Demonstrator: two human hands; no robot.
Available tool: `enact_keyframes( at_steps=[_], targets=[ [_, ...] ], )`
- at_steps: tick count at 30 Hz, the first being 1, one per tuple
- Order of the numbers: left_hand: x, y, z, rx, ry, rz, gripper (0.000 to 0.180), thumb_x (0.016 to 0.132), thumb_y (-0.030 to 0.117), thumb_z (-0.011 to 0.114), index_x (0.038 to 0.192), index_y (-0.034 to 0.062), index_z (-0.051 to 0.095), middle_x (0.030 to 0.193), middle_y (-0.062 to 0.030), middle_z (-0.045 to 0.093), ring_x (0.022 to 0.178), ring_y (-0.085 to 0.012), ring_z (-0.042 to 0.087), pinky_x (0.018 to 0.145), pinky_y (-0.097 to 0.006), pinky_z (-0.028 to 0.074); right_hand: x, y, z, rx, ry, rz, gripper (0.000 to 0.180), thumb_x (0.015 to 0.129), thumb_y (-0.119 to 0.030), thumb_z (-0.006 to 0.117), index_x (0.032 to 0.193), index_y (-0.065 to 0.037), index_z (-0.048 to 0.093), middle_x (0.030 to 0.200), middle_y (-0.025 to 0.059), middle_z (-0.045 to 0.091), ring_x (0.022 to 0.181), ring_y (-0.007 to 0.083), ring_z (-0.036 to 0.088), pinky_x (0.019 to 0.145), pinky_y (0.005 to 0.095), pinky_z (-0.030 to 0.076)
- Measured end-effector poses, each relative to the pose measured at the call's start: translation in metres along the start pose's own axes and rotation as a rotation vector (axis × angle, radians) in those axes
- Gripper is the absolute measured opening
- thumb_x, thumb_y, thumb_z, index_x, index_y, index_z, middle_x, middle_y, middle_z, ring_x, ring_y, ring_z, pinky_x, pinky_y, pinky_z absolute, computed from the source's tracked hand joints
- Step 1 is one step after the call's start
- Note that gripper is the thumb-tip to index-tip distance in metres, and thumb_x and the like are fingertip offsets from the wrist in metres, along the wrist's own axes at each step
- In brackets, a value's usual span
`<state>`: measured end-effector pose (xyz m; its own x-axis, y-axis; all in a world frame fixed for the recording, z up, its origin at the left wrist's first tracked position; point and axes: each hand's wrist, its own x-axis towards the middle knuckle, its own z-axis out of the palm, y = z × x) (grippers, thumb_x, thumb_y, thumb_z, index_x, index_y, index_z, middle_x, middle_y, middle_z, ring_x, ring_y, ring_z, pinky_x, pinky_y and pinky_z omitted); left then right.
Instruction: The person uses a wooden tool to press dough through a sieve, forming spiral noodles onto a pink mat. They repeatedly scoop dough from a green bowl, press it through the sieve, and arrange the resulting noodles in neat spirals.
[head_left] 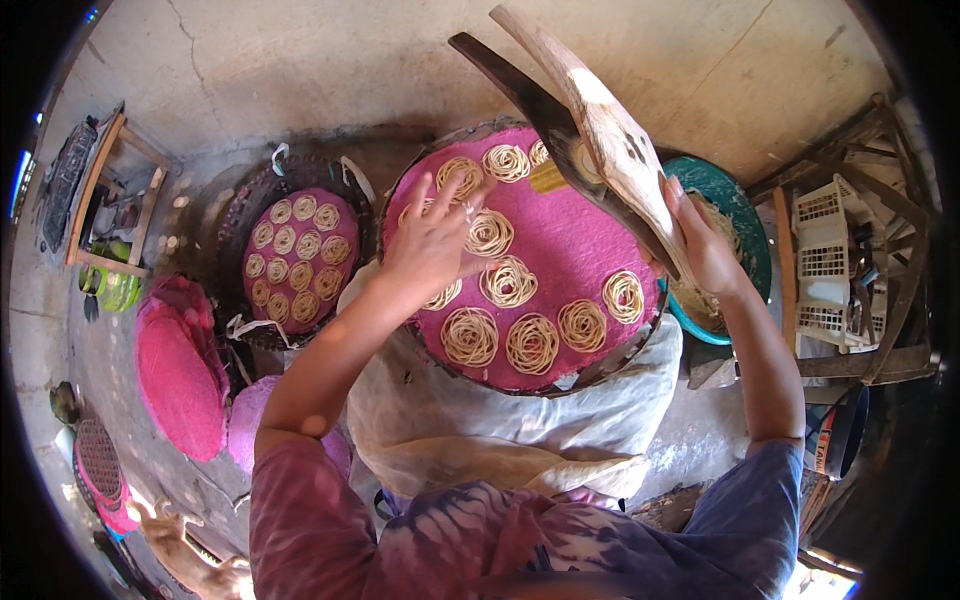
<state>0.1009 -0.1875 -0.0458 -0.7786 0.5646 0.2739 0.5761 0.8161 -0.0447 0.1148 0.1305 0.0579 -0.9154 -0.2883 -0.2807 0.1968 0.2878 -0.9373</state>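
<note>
My right hand grips one end of a wooden noodle press, made of a pale arm and a dark arm that lie almost together and slant up to the left. Beneath the press, a yellowish part shows over the pink cloth-like round. Pale coiled noodle nests lie around that round, mostly on its left and near side. My left hand hovers over the nests on the left with fingers spread, holding nothing I can see. It hides parts of several nests.
At right, a teal basin holds pale dough-like stuff, beside a white plastic crate in a wooden frame. On the left stands a dark basket with more nests on pink. Folded pink rounds and an animal are at lower left.
</note>
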Motion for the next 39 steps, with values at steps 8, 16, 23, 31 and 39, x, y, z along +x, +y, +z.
enact_keyframes(
  at_steps=[8,16,23,31,39],
  targets=[
    [0.102,-0.053,-0.094,-2.473,0.519,0.007,0.091,0.089,0.076,0.028,0.135,0.0001,0.049,0.131,-0.0201,0.055,0.126,-0.0337,0.050,0.111,-0.049,0.035,-0.018,-0.031,0.001,0.012,-0.176,0.021,0.072,0.100,-0.064,0.025,0.125,-0.004,0.055,0.077,0.0124,0.066,0.061,0.0172,0.066,0.055,0.0274,0.055],
    [0.169,-0.045,0.002,-2.790,0.623,-0.121,0.069,0.095,0.066,0.014,0.090,0.0088,0.052,0.082,-0.0070,0.054,0.083,-0.0256,0.054,0.094,-0.047,0.043,0.038,-0.038,-0.009,-0.127,-0.117,0.368,0.068,0.098,-0.066,0.032,0.101,-0.006,0.063,0.063,0.0093,0.060,0.051,0.0157,0.058,0.046,0.0290,0.048],
    [0.170,-0.066,0.027,-2.782,0.732,-0.153,0.067,0.096,0.064,0.011,0.084,0.0118,0.050,0.074,-0.0033,0.051,0.071,-0.0219,0.050,0.080,-0.041,0.043,0.068,-0.032,0.002,-0.303,-0.104,0.352,0.069,0.098,-0.068,0.028,0.107,-0.008,0.062,0.065,0.0061,0.058,0.054,0.0127,0.057,0.049,0.0286,0.049],
    [0.171,-0.042,0.002,-2.834,0.787,-0.304,0.066,0.098,0.061,0.009,0.081,0.0106,0.047,0.070,-0.0022,0.048,0.069,-0.0205,0.049,0.077,-0.039,0.043,0.046,-0.059,-0.010,-0.366,-0.144,0.320,0.067,0.101,-0.064,0.025,0.100,-0.008,0.061,0.058,0.0029,0.054,0.044,0.0115,0.051,0.044,0.0269,0.045],
    [0.163,-0.054,-0.011,-2.690,0.769,-0.431,0.060,0.098,0.059,0.013,0.077,0.0128,0.045,0.068,-0.0009,0.045,0.066,-0.0196,0.045,0.074,-0.038,0.041,0.046,-0.027,-0.002,-0.385,-0.047,0.138,0.071,0.101,-0.064,0.024,0.128,-0.006,0.055,0.059,0.0047,0.055,0.047,0.0113,0.052,0.044,0.0277,0.043]
  ],
)
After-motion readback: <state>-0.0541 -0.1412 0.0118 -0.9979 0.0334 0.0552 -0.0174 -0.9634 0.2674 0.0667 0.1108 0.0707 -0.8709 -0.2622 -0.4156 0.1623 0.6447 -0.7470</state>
